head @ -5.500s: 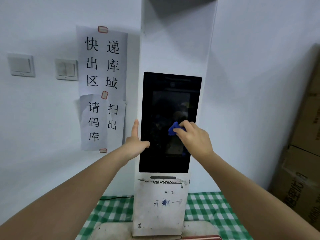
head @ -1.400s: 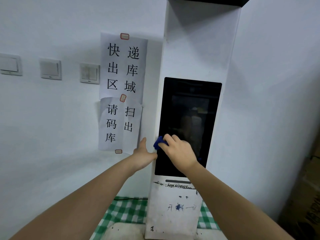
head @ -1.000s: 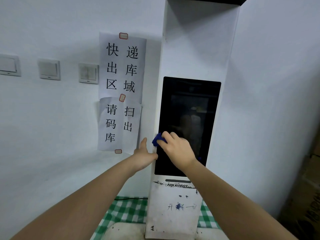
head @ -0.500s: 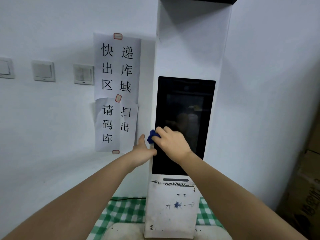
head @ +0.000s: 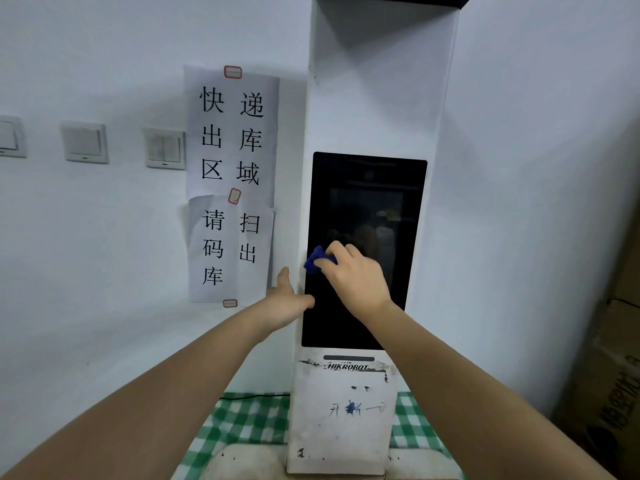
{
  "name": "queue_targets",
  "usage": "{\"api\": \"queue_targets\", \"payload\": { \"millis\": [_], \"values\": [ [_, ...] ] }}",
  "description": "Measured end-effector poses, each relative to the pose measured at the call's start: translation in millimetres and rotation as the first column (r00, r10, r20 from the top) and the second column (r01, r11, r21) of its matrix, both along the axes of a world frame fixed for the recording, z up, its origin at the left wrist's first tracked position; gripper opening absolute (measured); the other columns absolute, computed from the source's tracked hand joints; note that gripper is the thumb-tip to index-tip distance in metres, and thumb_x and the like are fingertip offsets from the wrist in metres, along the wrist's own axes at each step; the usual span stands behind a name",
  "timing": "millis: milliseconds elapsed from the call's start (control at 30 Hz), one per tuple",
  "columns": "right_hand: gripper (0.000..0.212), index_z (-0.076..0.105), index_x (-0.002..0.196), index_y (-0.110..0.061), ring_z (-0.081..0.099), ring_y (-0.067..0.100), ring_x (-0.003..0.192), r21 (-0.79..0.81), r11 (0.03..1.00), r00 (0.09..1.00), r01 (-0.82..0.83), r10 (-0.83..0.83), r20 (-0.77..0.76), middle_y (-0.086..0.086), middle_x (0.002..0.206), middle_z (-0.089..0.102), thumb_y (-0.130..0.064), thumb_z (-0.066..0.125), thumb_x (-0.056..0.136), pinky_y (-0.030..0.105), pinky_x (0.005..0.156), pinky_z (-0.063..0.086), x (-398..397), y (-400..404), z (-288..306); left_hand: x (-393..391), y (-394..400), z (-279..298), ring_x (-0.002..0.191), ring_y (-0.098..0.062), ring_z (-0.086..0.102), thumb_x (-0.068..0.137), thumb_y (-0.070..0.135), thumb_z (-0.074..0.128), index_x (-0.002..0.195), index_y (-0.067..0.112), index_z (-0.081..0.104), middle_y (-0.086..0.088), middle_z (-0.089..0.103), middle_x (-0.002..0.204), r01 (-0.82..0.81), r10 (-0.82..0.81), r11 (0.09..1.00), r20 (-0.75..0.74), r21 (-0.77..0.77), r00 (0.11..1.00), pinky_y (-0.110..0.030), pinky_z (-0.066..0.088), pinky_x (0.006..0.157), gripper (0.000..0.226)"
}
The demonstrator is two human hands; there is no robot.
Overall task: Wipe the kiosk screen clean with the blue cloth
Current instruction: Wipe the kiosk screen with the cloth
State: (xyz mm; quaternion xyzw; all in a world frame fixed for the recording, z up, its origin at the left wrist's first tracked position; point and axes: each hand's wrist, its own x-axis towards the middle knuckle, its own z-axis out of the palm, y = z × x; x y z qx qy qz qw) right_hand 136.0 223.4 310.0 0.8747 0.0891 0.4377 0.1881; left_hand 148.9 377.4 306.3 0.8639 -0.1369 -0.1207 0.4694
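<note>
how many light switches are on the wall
3, in a row left of the paper signs: one beside the signs, one further left, one cut by the frame's left edge. More may lie beyond it.

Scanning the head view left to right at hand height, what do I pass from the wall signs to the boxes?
Paper signs → left hand on the kiosk's left edge → blue cloth → right hand over the kiosk screen → bare wall → cardboard boxes.

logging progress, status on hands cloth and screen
Right hand grips blue cloth, pressed at screen's left edge. Left hand braces kiosk side, fingers straight. Nothing in the way.
</note>
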Motion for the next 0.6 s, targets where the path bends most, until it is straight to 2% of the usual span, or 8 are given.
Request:
{"api": "queue_targets", "payload": {
  "millis": [67,233,300,433,600],
  "values": [
    [0.044,0.072,0.094,-0.013,0.056,0.021,0.068,0.017,1.0,1.0,-0.01,0.01,0.005,0.006,0.089,0.06,-0.007,0.086,0.053,0.023,0.038,0.033,-1,-1,-9,-1,-2,0,0.132,-0.03,0.036,0.088,0.028,0.052,0.151,0.031,-0.007,-0.011,0.023,0.154,-0.006,0.006,1.0,0.011,0.017,1.0,-0.039,0.037,0.109,0.086],
    [0.031,0.069,0.08,-0.015,0.052,0.019,0.063,-0.183,0.982,0.997,-0.044,0.031,-0.07,0.004,0.084,0.058,-0.007,0.084,0.053,0.025,0.04,0.033,-6,-7,-11,-3,-5,-2,0.129,-0.03,0.039,0.087,0.027,0.052,0.151,0.034,-0.007,-0.011,0.029,0.15,0.008,-0.008,0.999,0.006,0.037,1.0,-0.042,0.039,0.108,0.087],
    [0.033,0.07,0.083,-0.015,0.054,0.02,0.064,-0.146,0.989,0.999,-0.011,0.005,-0.041,0.004,0.084,0.058,-0.008,0.084,0.054,0.025,0.041,0.029,-7,-11,-1,-4,-7,1,0.13,-0.031,0.039,0.088,0.028,0.051,0.151,0.033,-0.007,-0.01,0.028,0.151,0.011,-0.012,0.999,0.025,0.044,1.0,-0.04,0.037,0.108,0.085],
    [0.042,0.071,0.092,-0.013,0.056,0.021,0.068,0.042,0.999,1.0,0.019,-0.019,0.003,0.005,0.088,0.059,-0.008,0.086,0.053,0.022,0.04,0.029,-8,-11,-8,-4,-11,4,0.133,-0.03,0.037,0.088,0.028,0.051,0.151,0.031,-0.009,-0.009,0.022,0.155,0.007,-0.008,0.999,0.036,0.038,0.999,-0.042,0.038,0.109,0.087],
    [0.034,0.069,0.082,-0.015,0.053,0.019,0.063,-0.14,0.99,0.999,-0.001,-0.006,-0.053,0.004,0.083,0.058,-0.008,0.085,0.052,0.024,0.043,0.025,-15,-14,-12,-5,-15,2,0.132,-0.03,0.037,0.086,0.028,0.053,0.151,0.029,-0.011,-0.011,0.024,0.153,0.0,-0.001,0.999,0.021,0.046,1.0,-0.043,0.039,0.108,0.09]
  ]
}}
